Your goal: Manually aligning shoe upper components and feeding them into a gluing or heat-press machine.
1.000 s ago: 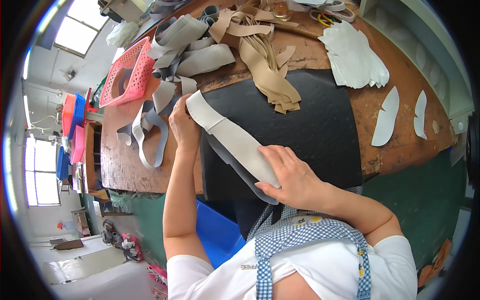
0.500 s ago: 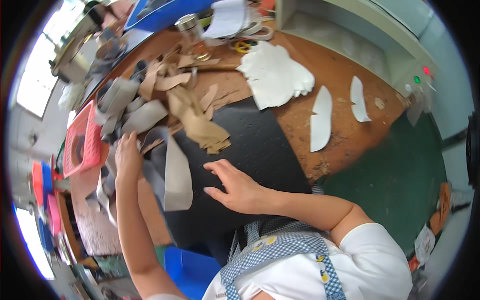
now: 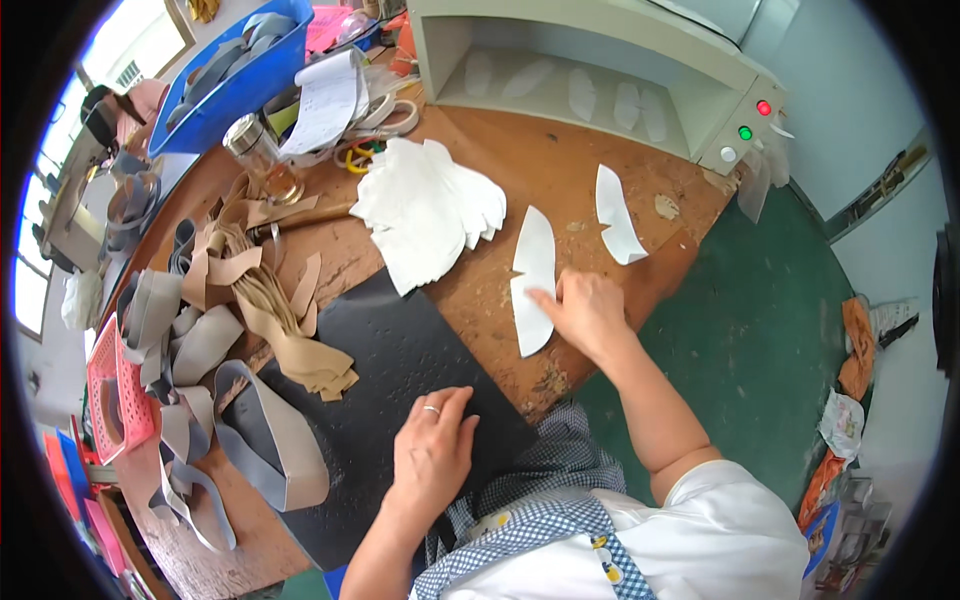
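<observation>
My right hand (image 3: 592, 315) reaches to a notched white cut piece (image 3: 536, 255) lying on the brown table. Its thumb touches the piece's right edge, apart from the bent fingers; the piece lies flat. My left hand (image 3: 432, 445), with a ring, hovers over or rests on the black mat (image 3: 400, 330). Its fingers are loosely bent and the thumb is apart, with nothing seen in them. A second white piece (image 3: 618, 215) lies farther right. Beyond the mat fans a stack of white pieces (image 3: 425, 205). A bundle of tan pieces (image 3: 290, 335) overlaps the mat's far left edge.
Grey strips (image 3: 270, 450) curl over the left side, beside a pink basket (image 3: 105, 395). At the back stand a glass jar (image 3: 262, 160), a blue bin (image 3: 235, 85) and a pale machine (image 3: 580, 40) with white pieces inside. A green floor (image 3: 700, 370) lies to the right.
My right hand has moved from above the mat to the white piece at the right. My left hand has left the grey strips and come over the mat. The view has shifted right.
</observation>
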The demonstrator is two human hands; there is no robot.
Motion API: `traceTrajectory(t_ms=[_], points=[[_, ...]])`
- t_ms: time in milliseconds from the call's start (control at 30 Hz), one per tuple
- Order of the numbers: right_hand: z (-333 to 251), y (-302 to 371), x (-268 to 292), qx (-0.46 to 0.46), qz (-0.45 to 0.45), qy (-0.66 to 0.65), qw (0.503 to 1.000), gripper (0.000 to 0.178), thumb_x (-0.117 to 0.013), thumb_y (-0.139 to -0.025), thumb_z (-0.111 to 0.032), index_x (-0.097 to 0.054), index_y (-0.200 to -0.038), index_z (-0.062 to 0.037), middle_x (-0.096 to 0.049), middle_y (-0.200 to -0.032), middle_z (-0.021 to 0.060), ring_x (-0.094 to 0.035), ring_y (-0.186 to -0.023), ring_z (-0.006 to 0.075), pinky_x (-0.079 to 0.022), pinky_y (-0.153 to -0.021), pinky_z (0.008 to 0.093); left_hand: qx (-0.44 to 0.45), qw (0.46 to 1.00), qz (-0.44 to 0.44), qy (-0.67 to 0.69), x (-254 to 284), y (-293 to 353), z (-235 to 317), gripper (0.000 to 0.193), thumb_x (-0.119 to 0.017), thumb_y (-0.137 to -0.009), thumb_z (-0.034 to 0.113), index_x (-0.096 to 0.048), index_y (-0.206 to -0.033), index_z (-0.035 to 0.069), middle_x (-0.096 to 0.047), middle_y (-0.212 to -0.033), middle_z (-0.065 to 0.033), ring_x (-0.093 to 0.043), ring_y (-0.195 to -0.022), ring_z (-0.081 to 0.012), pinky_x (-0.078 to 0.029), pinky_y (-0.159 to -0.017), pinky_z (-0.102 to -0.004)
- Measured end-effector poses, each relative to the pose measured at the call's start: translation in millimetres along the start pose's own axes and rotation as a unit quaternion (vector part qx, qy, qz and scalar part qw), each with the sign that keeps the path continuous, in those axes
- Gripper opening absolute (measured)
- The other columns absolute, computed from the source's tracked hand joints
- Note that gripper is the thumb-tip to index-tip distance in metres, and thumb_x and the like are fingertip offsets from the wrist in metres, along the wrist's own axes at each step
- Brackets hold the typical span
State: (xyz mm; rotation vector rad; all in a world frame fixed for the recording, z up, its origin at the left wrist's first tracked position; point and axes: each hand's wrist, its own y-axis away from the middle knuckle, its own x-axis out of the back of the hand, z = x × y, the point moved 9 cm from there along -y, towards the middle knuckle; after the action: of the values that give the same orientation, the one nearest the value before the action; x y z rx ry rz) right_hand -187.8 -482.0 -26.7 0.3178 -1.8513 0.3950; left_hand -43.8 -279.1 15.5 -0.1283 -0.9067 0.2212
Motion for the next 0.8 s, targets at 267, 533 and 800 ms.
traceTrajectory(t_ms=[267, 533, 800], points=[[20.6, -30.3, 16.3, 0.017, 0.074, -0.421, 0.904, 0.014, -0.064, -0.097, -0.005, -0.051, -0.1, -0.0009, -0.064, -0.078, 0.0024, -0.055, -0.065, 0.0049, -0.044, -0.057, 0.0234, 0.002, 0.997, 0.056, -0.058, -24.5, -2.5, 2.8, 0.03, -0.071, -0.079, -0.003, -0.068, -0.109, 0.001, -0.062, -0.1, -0.0141, -0.061, -0.088, -0.0327, -0.052, -0.074, -0.0395], [72.5, -196.2, 44.9, -0.007, 0.135, -0.419, 0.898, 0.02, -0.05, -0.097, -0.007, -0.052, -0.113, 0.005, -0.07, -0.092, 0.0204, -0.071, -0.078, 0.0278, -0.054, -0.069, 0.0373, 0.027, 0.992, 0.118, -0.042, -22.6, -10.4, -9.0, 0.022, -0.068, -0.077, -0.01, -0.07, -0.095, 0.004, -0.062, -0.088, -0.012, -0.062, -0.079, -0.0301, -0.051, -0.066, -0.038], [135.8, -322.7, 8.0, -0.08, 0.277, -0.319, 0.903, 0.028, -0.058, -0.088, -0.008, -0.058, -0.112, 0.0051, -0.069, -0.101, 0.0192, -0.068, -0.094, 0.0296, -0.051, -0.083, 0.036, 0.05, 0.993, 0.097, -0.036, -25.4, -15.3, -15.3, 0.027, -0.068, -0.073, -0.013, -0.07, -0.094, 0.004, -0.061, -0.087, -0.0113, -0.061, -0.076, -0.0291, -0.051, -0.063, -0.0367]])
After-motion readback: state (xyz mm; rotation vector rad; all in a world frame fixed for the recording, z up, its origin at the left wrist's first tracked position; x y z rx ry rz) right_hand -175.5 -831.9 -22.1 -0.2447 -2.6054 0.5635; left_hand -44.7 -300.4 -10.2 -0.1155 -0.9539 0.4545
